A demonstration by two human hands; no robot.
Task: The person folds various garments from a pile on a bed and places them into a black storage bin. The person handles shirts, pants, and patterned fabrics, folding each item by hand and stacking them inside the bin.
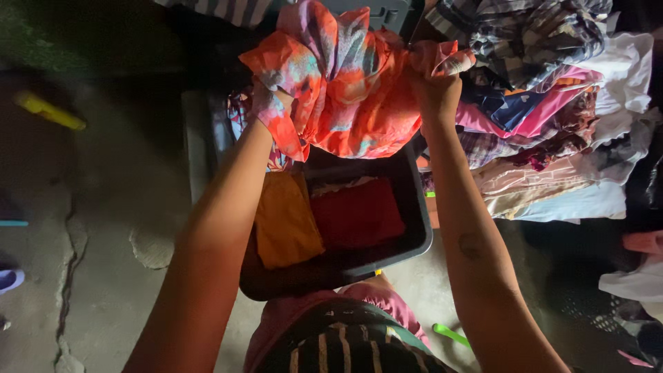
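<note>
I hold an orange, pink and blue patterned garment (349, 90) up over a dark grey plastic bin (414, 238). My left hand (266, 103) grips its left edge, partly wrapped in the cloth. My right hand (435, 79) clutches its upper right corner. Inside the bin lie a folded yellow-orange cloth (284, 221) and a folded red cloth (359, 214), side by side.
A heap of mixed clothes (552, 110), plaid, pink and white, lies to the right of the bin. A yellow object (50, 112) rests on the cracked concrete floor at the left. A green item (450, 335) lies near my lap. More pale cloth (639, 280) sits at the far right.
</note>
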